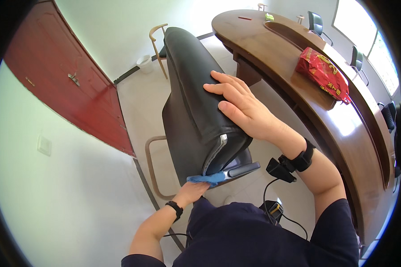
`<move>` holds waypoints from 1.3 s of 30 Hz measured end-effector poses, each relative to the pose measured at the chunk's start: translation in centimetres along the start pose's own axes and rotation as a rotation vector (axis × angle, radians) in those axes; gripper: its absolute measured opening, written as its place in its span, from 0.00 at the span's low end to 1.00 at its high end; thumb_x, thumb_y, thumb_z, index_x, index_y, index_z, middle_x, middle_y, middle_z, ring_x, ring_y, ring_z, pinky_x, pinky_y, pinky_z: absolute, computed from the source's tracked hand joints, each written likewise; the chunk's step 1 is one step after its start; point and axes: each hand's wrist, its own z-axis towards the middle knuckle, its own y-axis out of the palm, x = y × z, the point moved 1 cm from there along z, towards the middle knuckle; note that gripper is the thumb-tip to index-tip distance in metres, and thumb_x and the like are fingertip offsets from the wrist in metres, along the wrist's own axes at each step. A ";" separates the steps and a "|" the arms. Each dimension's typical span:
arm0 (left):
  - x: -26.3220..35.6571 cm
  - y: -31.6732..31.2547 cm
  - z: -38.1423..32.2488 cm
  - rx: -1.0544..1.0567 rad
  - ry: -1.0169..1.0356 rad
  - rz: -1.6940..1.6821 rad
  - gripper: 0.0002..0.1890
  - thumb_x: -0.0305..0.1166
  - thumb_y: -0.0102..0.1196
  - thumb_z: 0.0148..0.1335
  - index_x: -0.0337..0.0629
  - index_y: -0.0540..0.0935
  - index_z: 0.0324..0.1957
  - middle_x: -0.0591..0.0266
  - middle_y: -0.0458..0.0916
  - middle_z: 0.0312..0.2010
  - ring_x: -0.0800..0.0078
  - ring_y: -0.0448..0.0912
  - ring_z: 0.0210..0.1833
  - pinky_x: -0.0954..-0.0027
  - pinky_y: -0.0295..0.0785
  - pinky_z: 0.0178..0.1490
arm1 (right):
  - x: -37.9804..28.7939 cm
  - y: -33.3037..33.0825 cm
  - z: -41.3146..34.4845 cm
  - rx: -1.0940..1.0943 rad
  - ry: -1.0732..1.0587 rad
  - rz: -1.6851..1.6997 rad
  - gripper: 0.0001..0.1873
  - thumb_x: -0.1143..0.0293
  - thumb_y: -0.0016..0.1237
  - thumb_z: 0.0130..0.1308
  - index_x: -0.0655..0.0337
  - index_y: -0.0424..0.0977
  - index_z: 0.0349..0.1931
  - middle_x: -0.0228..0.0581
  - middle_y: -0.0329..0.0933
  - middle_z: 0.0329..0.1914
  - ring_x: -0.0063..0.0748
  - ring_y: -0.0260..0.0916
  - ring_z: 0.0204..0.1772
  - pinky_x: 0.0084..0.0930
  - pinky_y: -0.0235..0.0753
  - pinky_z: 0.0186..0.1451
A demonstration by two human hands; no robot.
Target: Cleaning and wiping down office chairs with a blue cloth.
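Note:
A black leather office chair (193, 110) with a padded headrest stands right before me, its back towards the door side. My right hand (237, 103) rests on top of the headrest, fingers spread, holding nothing. Low at the chair's near side, my left hand (193, 193) presses a blue cloth (211, 178) against the rear end of the armrest (244, 169). That armrest is metal with a black pad. Its left fingertips are hidden under the cloth. A bent tube of the chair's frame (150, 167) shows at the left.
A curved wooden conference table (274, 63) runs along the right, bearing a red plastic bag (324, 76). A red door (63, 76) and a wall stand at left. A wooden chair (153, 36) and a white bin (145, 64) are behind the office chair.

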 end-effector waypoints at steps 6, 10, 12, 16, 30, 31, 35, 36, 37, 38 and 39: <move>0.8 -3.3 2.5 -0.061 0.072 0.069 0.18 0.30 0.48 0.56 0.46 0.80 0.50 0.69 0.81 0.39 0.74 0.78 0.44 0.73 0.70 0.49 | 0.8 -1.2 -1.1 0.029 0.040 0.014 0.21 0.61 0.38 0.71 0.56 0.67 0.61 0.51 0.56 0.71 0.52 0.48 0.73 0.42 0.51 0.72; 1.5 -11.4 6.8 0.221 0.163 0.211 0.22 0.31 0.50 0.56 0.55 0.79 0.55 0.74 0.78 0.49 0.77 0.73 0.55 0.68 0.67 0.58 | 0.5 -0.6 -0.8 0.039 0.056 0.006 0.21 0.61 0.37 0.71 0.56 0.67 0.61 0.52 0.56 0.71 0.53 0.48 0.73 0.42 0.51 0.72; 2.1 -15.6 9.8 0.424 0.183 0.406 0.22 0.34 0.51 0.56 0.61 0.79 0.55 0.72 0.72 0.60 0.76 0.67 0.63 0.54 0.60 0.66 | 0.4 -0.3 -0.6 0.049 0.020 -0.035 0.21 0.60 0.36 0.71 0.55 0.67 0.61 0.52 0.57 0.70 0.54 0.49 0.72 0.43 0.52 0.72; 2.8 -18.0 11.6 0.465 0.050 0.566 0.19 0.40 0.52 0.57 0.67 0.81 0.52 0.84 0.75 0.52 0.77 0.61 0.63 0.24 0.53 0.62 | -0.8 1.0 0.2 0.033 -0.011 -0.068 0.22 0.60 0.36 0.70 0.52 0.66 0.62 0.52 0.57 0.70 0.55 0.51 0.71 0.45 0.53 0.71; -1.5 -6.5 -9.0 -0.222 -0.180 -0.196 0.15 0.31 0.49 0.60 0.51 0.78 0.50 0.69 0.79 0.48 0.69 0.71 0.60 0.58 0.59 0.69 | -5.5 6.6 6.6 -0.197 -0.427 -0.127 0.15 0.63 0.41 0.66 0.51 0.75 0.49 0.38 0.69 0.63 0.43 0.58 0.70 0.52 0.50 0.71; -1.8 -6.4 -10.7 -0.276 -0.346 -0.308 0.14 0.32 0.48 0.63 0.52 0.77 0.51 0.68 0.80 0.48 0.67 0.72 0.60 0.56 0.58 0.69 | -6.2 7.4 7.4 -0.205 -0.440 -0.119 0.15 0.63 0.41 0.66 0.51 0.75 0.49 0.38 0.69 0.63 0.43 0.58 0.70 0.52 0.50 0.71; -2.4 -8.8 -14.3 -0.430 -0.810 -0.447 0.12 0.34 0.45 0.66 0.52 0.78 0.49 0.60 0.82 0.44 0.62 0.76 0.55 0.50 0.59 0.64 | -8.2 12.4 9.7 -0.196 -0.532 -0.024 0.14 0.60 0.45 0.64 0.52 0.75 0.46 0.35 0.72 0.58 0.40 0.61 0.67 0.51 0.53 0.70; -2.2 -9.1 -16.0 -0.320 -0.869 -0.457 0.12 0.35 0.43 0.68 0.50 0.77 0.49 0.58 0.82 0.41 0.58 0.77 0.53 0.43 0.58 0.63 | -9.2 14.0 10.3 -0.178 -0.538 0.010 0.13 0.60 0.46 0.64 0.53 0.76 0.45 0.35 0.72 0.57 0.39 0.62 0.67 0.51 0.53 0.70; -2.3 -9.4 -17.5 -0.310 -0.897 -0.457 0.12 0.35 0.43 0.68 0.50 0.77 0.49 0.58 0.82 0.41 0.58 0.77 0.53 0.43 0.58 0.63 | -10.2 15.6 10.8 -0.161 -0.542 0.042 0.13 0.59 0.47 0.63 0.53 0.76 0.44 0.34 0.73 0.56 0.38 0.62 0.67 0.51 0.53 0.70; -2.4 -9.6 -19.0 -0.251 -0.994 -0.549 0.13 0.35 0.43 0.68 0.50 0.77 0.50 0.56 0.82 0.41 0.57 0.76 0.52 0.45 0.60 0.61 | -11.2 17.5 11.4 -0.107 -0.568 0.054 0.13 0.59 0.48 0.62 0.54 0.76 0.43 0.33 0.74 0.53 0.38 0.63 0.66 0.51 0.54 0.69; -2.3 -9.9 -20.2 -0.186 -1.090 -0.640 0.13 0.35 0.43 0.69 0.49 0.77 0.50 0.54 0.82 0.41 0.55 0.76 0.52 0.47 0.63 0.60 | -12.3 19.3 12.0 -0.093 -0.566 0.054 0.13 0.59 0.48 0.62 0.55 0.76 0.42 0.33 0.74 0.52 0.38 0.64 0.64 0.51 0.54 0.69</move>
